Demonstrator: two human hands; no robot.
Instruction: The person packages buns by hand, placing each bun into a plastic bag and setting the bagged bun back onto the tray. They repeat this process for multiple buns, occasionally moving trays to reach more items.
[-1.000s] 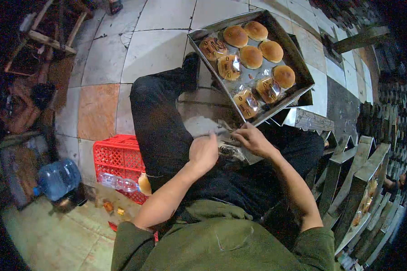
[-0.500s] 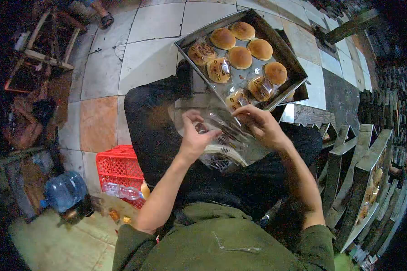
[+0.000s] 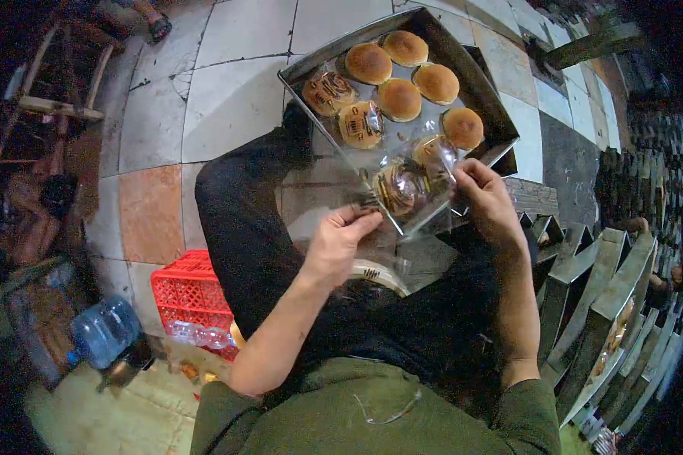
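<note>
I sit over a metal baking tray (image 3: 487, 98) that holds several round buns, some bare (image 3: 399, 98) and some wrapped (image 3: 360, 123). Both hands hold a clear printed plastic bag (image 3: 413, 186) stretched just in front of the tray's near edge. My left hand (image 3: 340, 241) pinches the bag's lower left edge. My right hand (image 3: 487, 199) grips its right side near the tray's corner. Through the bag a wrapped bun shows. A stack of more bags (image 3: 379, 274) lies on my lap under the hands.
A red plastic crate (image 3: 191, 292) with a clear bottle (image 3: 199, 331) stands on the tiled floor at my left, and a blue water jug (image 3: 102, 330) lies beyond it. Metal tray racks (image 3: 607, 303) line the right side. A wooden stool frame (image 3: 49, 83) is far left.
Both hands have risen from my lap with a bag and spread it wide toward the tray. The right hand moved right and up; the view shifted slightly.
</note>
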